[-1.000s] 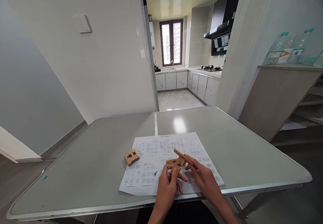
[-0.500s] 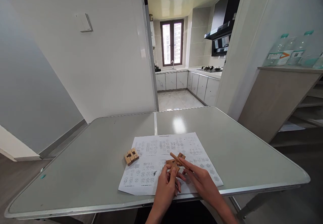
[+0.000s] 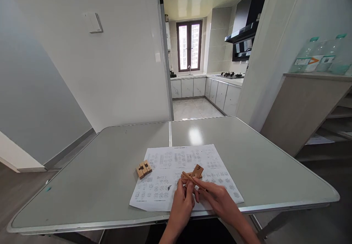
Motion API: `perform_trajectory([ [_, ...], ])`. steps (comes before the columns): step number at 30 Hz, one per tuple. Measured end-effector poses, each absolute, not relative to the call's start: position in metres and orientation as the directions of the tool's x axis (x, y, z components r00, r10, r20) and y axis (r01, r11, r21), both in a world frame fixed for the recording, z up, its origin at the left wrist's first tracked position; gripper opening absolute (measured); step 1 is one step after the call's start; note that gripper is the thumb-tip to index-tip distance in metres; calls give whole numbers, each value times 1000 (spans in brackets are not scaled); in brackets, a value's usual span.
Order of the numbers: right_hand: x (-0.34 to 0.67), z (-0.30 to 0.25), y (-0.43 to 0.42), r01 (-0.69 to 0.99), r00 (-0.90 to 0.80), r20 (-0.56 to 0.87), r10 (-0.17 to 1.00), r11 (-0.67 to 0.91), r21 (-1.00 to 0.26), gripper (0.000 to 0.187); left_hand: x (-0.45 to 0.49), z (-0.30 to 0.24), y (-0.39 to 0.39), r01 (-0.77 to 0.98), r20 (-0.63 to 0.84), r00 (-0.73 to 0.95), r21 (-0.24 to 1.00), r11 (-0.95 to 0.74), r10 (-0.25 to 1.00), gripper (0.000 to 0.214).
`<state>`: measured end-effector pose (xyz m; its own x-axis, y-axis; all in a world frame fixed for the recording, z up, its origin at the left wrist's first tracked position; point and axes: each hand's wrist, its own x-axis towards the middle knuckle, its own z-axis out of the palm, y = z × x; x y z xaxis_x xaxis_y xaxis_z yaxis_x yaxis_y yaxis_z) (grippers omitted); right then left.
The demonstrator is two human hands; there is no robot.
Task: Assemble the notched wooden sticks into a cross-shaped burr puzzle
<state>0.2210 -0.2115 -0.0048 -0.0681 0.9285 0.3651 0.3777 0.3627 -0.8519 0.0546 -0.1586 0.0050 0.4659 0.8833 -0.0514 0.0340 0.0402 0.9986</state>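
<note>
Both hands meet over the near edge of a printed instruction sheet (image 3: pixel 176 163) on a grey folding table (image 3: pixel 110 185). My left hand (image 3: pixel 182 205) pinches a cluster of crossed wooden puzzle pieces (image 3: pixel 196 172) from below. My right hand (image 3: pixel 217 200) grips a thin wooden bar (image 3: pixel 192 180) that lies slanted across that cluster, touching it. A separate wooden block piece (image 3: pixel 143 169) rests on the table at the sheet's left edge, away from both hands.
A metal seam (image 3: pixel 169 136) splits the table down its middle. A wall stands beyond the far left, a kitchen doorway (image 3: pixel 192 86) straight ahead. A counter (image 3: pixel 310 101) with plastic bottles (image 3: pixel 316 55) is at the right.
The thin bar in my right hand has dropped lower and slid left into the crossed pieces. Both hands have drawn slightly nearer to me.
</note>
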Motion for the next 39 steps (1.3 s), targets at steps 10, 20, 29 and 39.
perform_trajectory([
  [10,223,-6,-214,348,163,337,927,265,-899,36,53,5,-159,-131,-4,415,989,64,910,49],
  [20,220,-26,-196,704,107,406,908,219,-675,52,55,-3,-159,-201,-32,340,974,106,940,50],
  [29,222,-34,-191,713,140,396,908,185,-676,33,56,-2,-157,-268,-38,230,958,101,972,50],
  [39,221,-33,-193,670,201,374,906,151,-727,22,56,-1,-156,-308,-59,214,943,125,975,51],
])
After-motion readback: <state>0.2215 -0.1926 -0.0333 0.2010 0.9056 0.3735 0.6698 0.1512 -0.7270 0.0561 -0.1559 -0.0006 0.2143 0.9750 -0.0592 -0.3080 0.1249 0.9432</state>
